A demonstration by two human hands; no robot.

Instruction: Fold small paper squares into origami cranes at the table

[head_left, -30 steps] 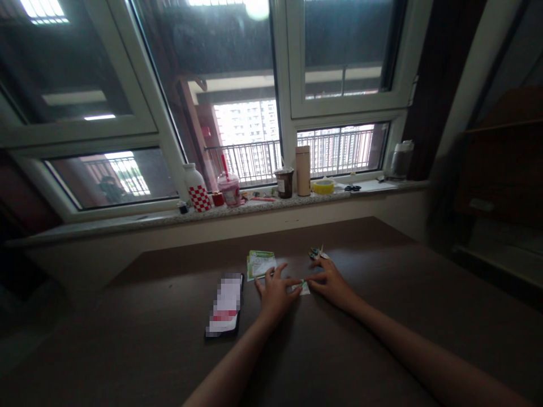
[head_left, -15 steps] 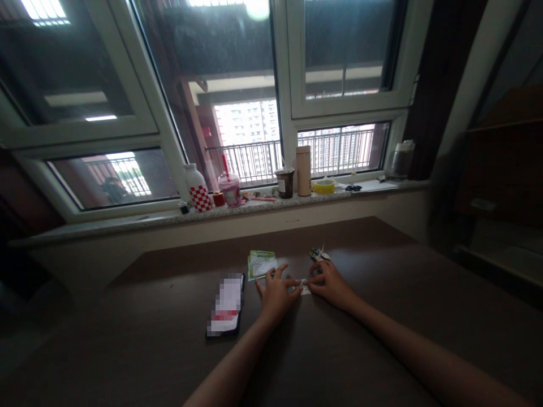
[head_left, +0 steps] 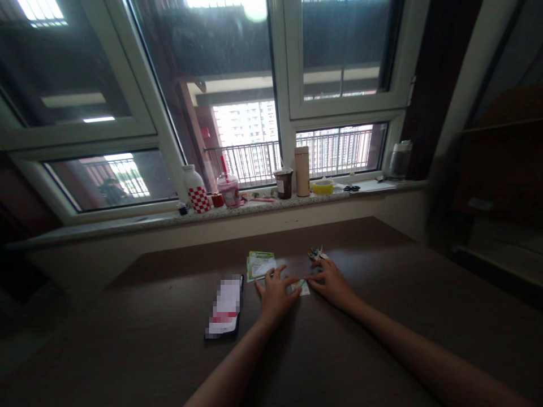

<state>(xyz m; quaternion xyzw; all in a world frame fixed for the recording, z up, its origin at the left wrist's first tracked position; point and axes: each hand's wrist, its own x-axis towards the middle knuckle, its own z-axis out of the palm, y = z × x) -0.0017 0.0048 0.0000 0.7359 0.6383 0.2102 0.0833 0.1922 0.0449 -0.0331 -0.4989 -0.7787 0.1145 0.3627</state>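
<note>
A small whitish piece of paper with green marks (head_left: pixel 302 288) lies on the table between my hands. My left hand (head_left: pixel 276 295) has its thumb and index finger at the paper's left edge, while its other fingers are spread. From the right, my right hand (head_left: pixel 331 284) pinches at the paper's upper right edge with thumb and index finger. Just beyond the right hand sits a small pile of tiny coloured pieces (head_left: pixel 316 252), too small to name. Green-and-white printed packets (head_left: pixel 261 264) lie beyond my left hand.
A phone (head_left: pixel 224 308) with a blurred screen lies left of my left arm on the brown table (head_left: pixel 139 339). On the windowsill behind stand a checkered bottle (head_left: pixel 197 192), a cup with a straw (head_left: pixel 229 191), a dark cup (head_left: pixel 284 183), a tan flask (head_left: pixel 302 171) and yellow tape (head_left: pixel 322 187).
More of the small paper shows now, flatter between the fingers. My right fingertips have shifted slightly up along its edge; the left hand has barely moved.
</note>
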